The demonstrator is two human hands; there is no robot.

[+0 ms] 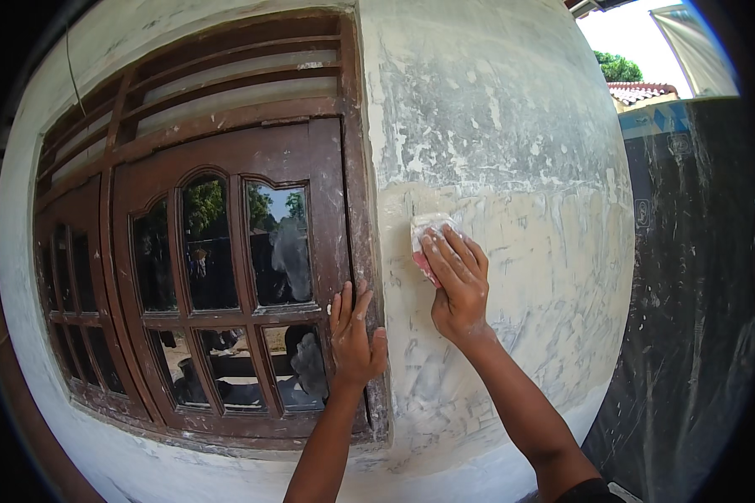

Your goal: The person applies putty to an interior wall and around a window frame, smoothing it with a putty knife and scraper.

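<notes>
My right hand presses a folded piece of sandpaper, dusty white with a pinkish-red lower edge, flat against the wall. Its fingers lie over the piece and hide much of it. That part of the wall is cream and patchy, with grey smears and scrapes. My left hand rests with fingers stretched upward on the right side of the brown wooden window frame. White dust coats its fingertips, and nothing is in it.
Brown window shutters with dark glass panes fill the left, below a slatted vent. Higher up, the wall is grey with flaking paint. A dark, scratched panel stands at the right.
</notes>
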